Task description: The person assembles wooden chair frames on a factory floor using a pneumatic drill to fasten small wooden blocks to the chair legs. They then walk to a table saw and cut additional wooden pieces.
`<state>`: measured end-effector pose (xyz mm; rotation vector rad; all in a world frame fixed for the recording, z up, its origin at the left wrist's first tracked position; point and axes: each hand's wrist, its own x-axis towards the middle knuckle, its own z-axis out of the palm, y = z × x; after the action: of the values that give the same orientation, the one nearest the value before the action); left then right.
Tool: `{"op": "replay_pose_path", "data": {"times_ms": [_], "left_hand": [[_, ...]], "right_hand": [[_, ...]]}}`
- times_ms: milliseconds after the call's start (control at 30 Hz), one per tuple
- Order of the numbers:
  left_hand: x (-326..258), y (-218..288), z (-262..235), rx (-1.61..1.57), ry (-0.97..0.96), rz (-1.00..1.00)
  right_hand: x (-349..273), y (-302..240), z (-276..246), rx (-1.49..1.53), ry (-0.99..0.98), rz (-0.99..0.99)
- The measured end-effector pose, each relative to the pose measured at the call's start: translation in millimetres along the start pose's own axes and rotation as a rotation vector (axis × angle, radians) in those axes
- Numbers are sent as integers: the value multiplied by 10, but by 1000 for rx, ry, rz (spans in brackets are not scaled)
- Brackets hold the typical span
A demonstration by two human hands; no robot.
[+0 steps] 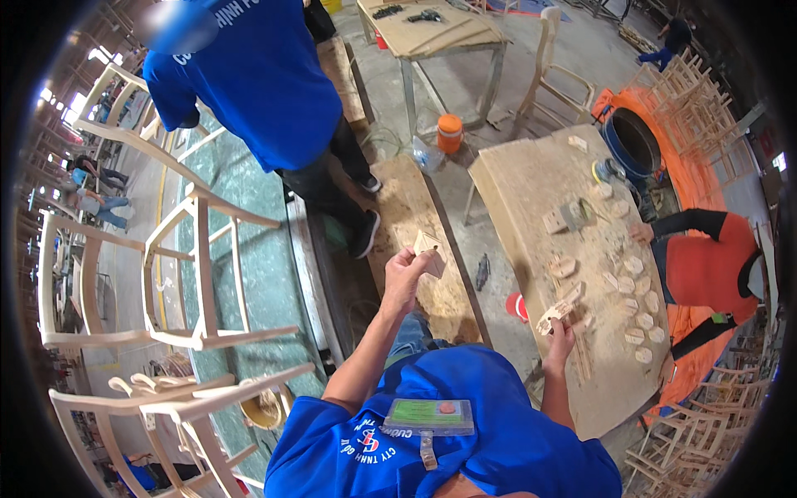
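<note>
My left hand (405,274) is raised in front of me and grips a small angular wooden block (429,251) between the fingertips. My right hand (561,334) reaches to the workbench (531,191) on my right and holds a flat, curved wooden piece (558,310) at the bench's near edge. Several similar small rounded wooden pieces (633,286) lie in rows on the bench just beyond that hand.
A person in a blue shirt (257,75) stands ahead on the left. A person in orange (706,270) works across the bench. Unfinished wooden chair frames (166,249) stack at my left. A plank (419,241) lies on the floor ahead, an orange container (449,133) beyond it.
</note>
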<state>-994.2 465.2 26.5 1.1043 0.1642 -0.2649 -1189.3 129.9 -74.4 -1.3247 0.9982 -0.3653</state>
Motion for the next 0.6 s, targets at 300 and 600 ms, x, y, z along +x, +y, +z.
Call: {"op": "replay_pose_path", "data": {"times_ms": [300,600], "left_hand": [[1505,773,-174,-101,-113,-136],[3442,1020,169,-5,-134,-306]], "right_hand": [[274,-783,1645,198,-160,37],[1207,-789,2658,330,-20,16]]}}
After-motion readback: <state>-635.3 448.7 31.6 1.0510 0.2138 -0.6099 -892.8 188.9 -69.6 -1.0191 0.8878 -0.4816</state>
